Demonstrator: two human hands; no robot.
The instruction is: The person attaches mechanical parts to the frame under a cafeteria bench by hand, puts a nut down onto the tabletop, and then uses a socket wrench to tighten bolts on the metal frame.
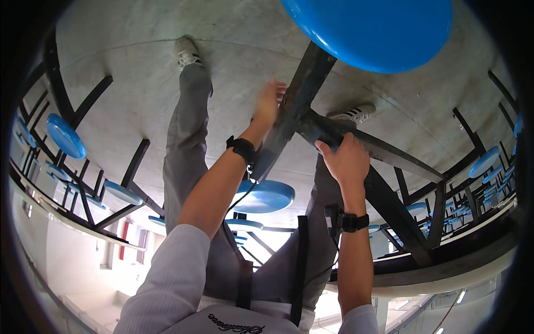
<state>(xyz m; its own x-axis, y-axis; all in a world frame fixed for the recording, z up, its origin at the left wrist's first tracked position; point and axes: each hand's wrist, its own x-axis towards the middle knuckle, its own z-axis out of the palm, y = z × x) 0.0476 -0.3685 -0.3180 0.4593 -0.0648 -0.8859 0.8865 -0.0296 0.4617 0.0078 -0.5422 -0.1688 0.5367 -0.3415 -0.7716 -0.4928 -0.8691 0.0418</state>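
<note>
My left hand [269,102] is beside the thick black metal beam [295,100], slightly blurred, its fingers apart and reaching toward the beam's side. Whether the fingertips touch the beam cannot be made out. On the right, my right hand [347,160] is closed around a black metal bar [384,200] that slopes down from the joint with the beam. My thumb lies on top of the bar and the other fingers are partly hidden. A round blue stool seat [372,30] sits at the beam's far end. Another blue seat [258,197] shows below the beam's near end.
A second black bar [389,149] branches off to the right. The grey concrete floor [239,64] runs beneath, with my shoes [187,53] on either side of the beam. More frames with blue seats [67,136] stand at left and right. A curved tabletop edge [445,278] is at lower right.
</note>
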